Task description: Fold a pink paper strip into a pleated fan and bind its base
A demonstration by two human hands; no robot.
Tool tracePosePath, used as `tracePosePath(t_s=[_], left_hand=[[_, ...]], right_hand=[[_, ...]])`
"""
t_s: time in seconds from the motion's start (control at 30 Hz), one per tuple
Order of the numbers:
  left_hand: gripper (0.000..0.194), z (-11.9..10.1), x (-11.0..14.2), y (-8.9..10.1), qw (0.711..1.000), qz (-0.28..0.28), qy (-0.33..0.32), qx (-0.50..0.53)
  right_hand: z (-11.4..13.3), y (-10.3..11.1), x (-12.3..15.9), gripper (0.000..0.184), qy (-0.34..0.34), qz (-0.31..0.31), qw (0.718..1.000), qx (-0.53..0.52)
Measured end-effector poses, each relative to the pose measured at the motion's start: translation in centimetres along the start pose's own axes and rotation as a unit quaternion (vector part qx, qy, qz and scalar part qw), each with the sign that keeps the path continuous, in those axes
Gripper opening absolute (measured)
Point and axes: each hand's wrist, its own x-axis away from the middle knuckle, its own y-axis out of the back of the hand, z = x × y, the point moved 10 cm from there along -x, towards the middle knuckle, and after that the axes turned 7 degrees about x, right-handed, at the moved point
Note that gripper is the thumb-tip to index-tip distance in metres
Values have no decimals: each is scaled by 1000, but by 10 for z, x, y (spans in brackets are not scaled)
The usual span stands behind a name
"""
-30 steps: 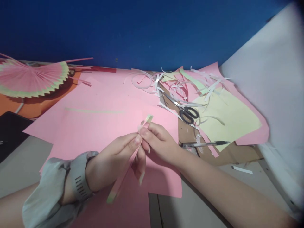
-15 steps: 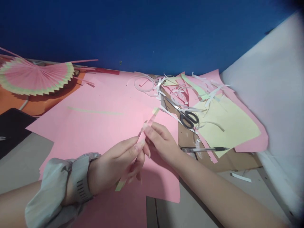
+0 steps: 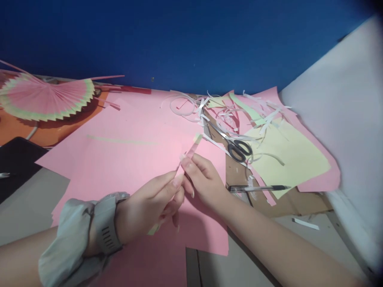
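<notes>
- You are at a paper-craft spot beside a blue wall (image 3: 179, 44); whether in a home or a classroom, the view does not tell.
- Pink sheets (image 3: 119, 171) cover much of a grey, seamed surface (image 3: 36, 215) before you.
- Scissors (image 3: 240, 150), a pen (image 3: 254, 189) and curling paper scraps (image 3: 268, 122) lie to your right, a pleated paper fan (image 3: 49, 97) to your left.
- Your fingers (image 3: 191, 166) pinch a narrow pink strip (image 3: 193, 148).

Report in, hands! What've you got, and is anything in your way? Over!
Left hand and right hand both pinching. Pink paper strip between them, greenish ends. Nothing seems in the way; scissors and pen lie to the right.
</notes>
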Motion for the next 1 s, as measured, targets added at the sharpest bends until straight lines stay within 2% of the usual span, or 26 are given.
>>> tracePosePath(t_s=[0.3, 0.53, 0.63, 0.77, 0.87, 1.0], left_hand=[[35, 1, -4, 5, 1000, 11, -9, 20], [36, -6, -5, -4, 995, 68, 9, 77], [36, -4, -5, -4, 994, 78, 14, 71], [38, -1, -4, -1, 996, 64, 22, 63], [51, -2, -3, 1, 997, 45, 20, 64], [52, -7, -2, 0, 997, 40, 0, 67]], right_hand=[[6, -7, -2, 39, 20, 54, 998, -9], [12, 3, 0, 39, 39, -9, 999, 3], [13, 4, 0, 39, 41, -9, 999, 7], [11, 1, -1, 40, 29, 19, 999, -9], [12, -2, -1, 40, 32, 39, 999, -20], [11, -1, 0, 39, 32, 30, 999, -13]])
